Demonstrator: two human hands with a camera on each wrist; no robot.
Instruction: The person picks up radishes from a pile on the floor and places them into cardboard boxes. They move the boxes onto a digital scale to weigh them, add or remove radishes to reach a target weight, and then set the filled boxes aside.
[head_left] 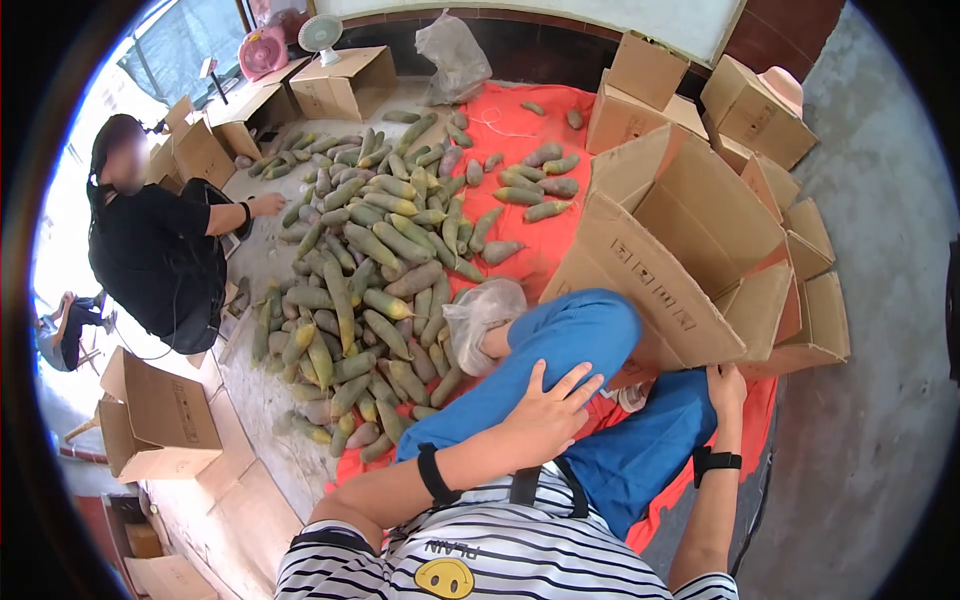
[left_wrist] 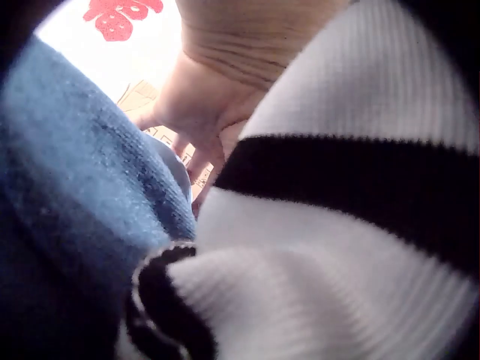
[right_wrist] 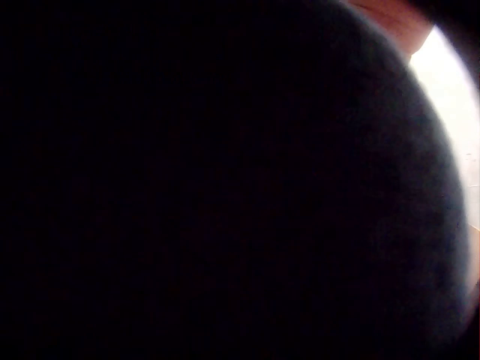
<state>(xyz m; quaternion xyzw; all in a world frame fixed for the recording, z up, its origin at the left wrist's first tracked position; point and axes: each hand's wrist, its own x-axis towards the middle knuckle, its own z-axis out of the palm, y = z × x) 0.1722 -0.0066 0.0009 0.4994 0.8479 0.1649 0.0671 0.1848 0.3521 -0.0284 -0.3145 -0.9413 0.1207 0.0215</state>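
My left hand (head_left: 548, 412) rests with spread fingers on my blue-trousered leg (head_left: 575, 325); in the left wrist view the hand (left_wrist: 199, 105) shows past a striped sleeve. At the lower edge of a large, tilted, open cardboard box (head_left: 640, 275), my right hand (head_left: 727, 390) grips the cardboard near its corner, its fingers partly hidden. Dark cloth fills most of the right wrist view, with a bit of skin at the top. A big pile of green and purplish long vegetables (head_left: 385, 235) lies left of the box.
A red sheet (head_left: 545, 225) lies under part of the pile. More open boxes (head_left: 755, 110) stand at the right and another (head_left: 160, 415) at the lower left. A person in black (head_left: 155, 235) crouches left of the pile. Fans (head_left: 320, 35) stand at the back.
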